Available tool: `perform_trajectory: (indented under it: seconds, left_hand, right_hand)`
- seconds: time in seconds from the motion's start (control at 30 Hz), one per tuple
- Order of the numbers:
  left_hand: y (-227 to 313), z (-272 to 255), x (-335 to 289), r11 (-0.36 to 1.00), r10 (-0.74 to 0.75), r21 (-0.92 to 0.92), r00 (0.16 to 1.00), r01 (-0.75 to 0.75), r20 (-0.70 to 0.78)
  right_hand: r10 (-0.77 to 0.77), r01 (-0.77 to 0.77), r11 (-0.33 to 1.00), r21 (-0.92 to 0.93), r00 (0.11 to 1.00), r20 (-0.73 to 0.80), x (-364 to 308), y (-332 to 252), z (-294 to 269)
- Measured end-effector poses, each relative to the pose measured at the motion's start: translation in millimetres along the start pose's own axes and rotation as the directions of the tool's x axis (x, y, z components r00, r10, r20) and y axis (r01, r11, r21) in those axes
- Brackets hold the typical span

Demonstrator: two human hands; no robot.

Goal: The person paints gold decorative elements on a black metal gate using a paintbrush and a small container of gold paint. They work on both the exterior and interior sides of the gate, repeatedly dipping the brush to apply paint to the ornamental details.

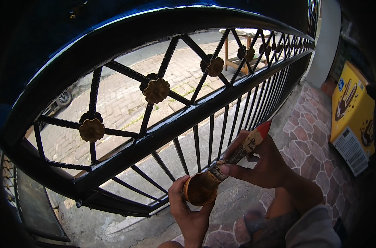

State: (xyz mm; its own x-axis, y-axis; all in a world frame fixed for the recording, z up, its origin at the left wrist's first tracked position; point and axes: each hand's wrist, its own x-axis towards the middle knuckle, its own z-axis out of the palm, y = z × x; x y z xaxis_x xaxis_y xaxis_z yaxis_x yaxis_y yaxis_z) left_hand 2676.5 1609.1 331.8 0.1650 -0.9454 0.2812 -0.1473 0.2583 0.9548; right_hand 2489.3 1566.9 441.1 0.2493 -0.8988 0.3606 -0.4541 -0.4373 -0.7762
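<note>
My left hand [191, 221] is closed around a small round cup [199, 191] of gold-brown paint, its opening facing me. Between the fingers and thumb of my right hand [267, 165] is a paintbrush [241, 153], its worn handle ending in a red tip. The bristle end points down to the cup's rim and reaches into its mouth; the bristle tips are hard to make out. Both hands are in front of a black metal gate [171, 127]. Gold flower ornaments [156, 91] sit where its twisted bars cross, with dark petals showing behind them.
A yellow carton [348, 105] stands at the right on a floor of irregular stone tiles [306, 142]. Thin upright bars fill the gate's lower part. Beyond it lie paving [121, 93], a wooden stand [226, 51] and part of a vehicle's wheel [64, 99].
</note>
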Motion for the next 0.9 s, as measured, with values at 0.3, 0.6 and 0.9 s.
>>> perform_trajectory:
  seconds: [0.3, 0.6, 0.9]
  left_hand:
    - [-5, 0, 0, 0.989, -0.092, -0.12, 0.995, 0.088, -0.031]
    - [-7, 1, 4, 0.963, -0.171, -0.226, 0.981, 0.147, -0.09]
    - [-21, 11, 9, 0.979, -0.104, -0.188, 0.989, 0.083, -0.108]
  right_hand:
    - [-0.105, 0.088, 0.979, 0.184, 0.991, 0.084, -6, 0, 5]
    - [-0.088, 0.093, 0.985, 0.148, 0.995, -0.04, -3, 14, -3]
    - [0.046, -0.04, 0.985, 0.165, 0.999, -0.029, 2, 16, -6]
